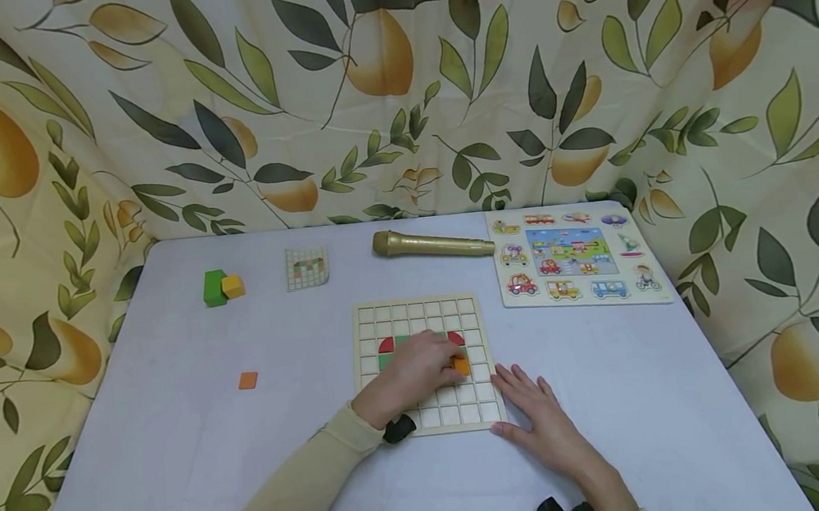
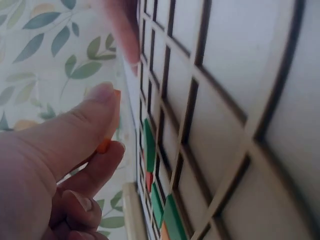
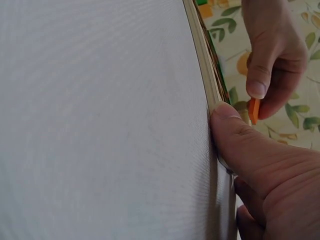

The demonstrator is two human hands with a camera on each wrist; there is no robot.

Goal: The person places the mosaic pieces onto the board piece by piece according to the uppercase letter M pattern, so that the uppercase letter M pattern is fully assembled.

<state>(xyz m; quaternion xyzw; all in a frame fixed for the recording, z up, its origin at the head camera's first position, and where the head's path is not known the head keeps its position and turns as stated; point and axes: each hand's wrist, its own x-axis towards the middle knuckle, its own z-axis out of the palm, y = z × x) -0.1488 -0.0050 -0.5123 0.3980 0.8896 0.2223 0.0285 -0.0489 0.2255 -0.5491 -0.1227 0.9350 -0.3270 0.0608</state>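
Note:
My left hand (image 1: 413, 374) pinches a small orange square tile (image 1: 462, 365) between thumb and finger, above the right part of a wooden grid board (image 1: 462, 417). The left wrist view shows the tile (image 2: 104, 146) held just off the board's surface. Red rounded tiles (image 1: 386, 345) and green tiles (image 1: 385, 361) sit in the board's upper cells, partly hidden by the left hand. With fingers spread, my right hand (image 1: 544, 423) rests on the table, touching the board's right edge. Its thumb (image 3: 232, 125) lies against that edge in the right wrist view.
A loose orange tile (image 1: 247, 380) lies left of the board. Behind it stand a green block (image 1: 214, 288) and a yellow block (image 1: 233, 286). A small patterned card (image 1: 307, 268), a gold microphone (image 1: 431, 243) and a vehicle picture puzzle (image 1: 576, 289) lie along the back.

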